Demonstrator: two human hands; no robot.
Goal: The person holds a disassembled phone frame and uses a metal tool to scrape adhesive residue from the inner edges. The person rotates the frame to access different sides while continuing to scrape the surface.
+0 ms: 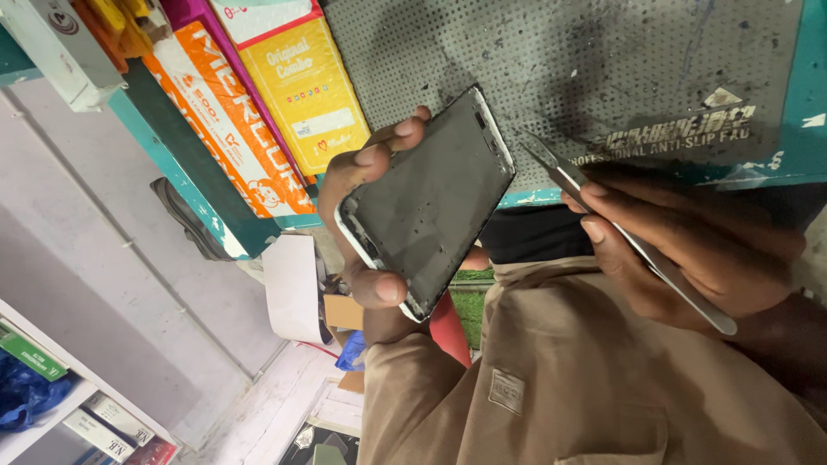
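My left hand (366,185) grips a phone frame (431,202) by its edges, thumb and fingertips curled over the white rim. The dark, dusty inner face is turned toward me and the frame is tilted. My right hand (689,245) holds metal tweezers (637,245) just right of the phone. The tweezer tip points up and left, close to the phone's upper corner without touching it. Tan sleeves (560,379) cover both forearms.
A grey perforated anti-slip mat (603,60) with a teal border lies on the workbench behind the phone. Orange and yellow packets (276,95) lean at the left. A white shelf with small boxes (77,405) stands at lower left, with paper and clutter on the floor.
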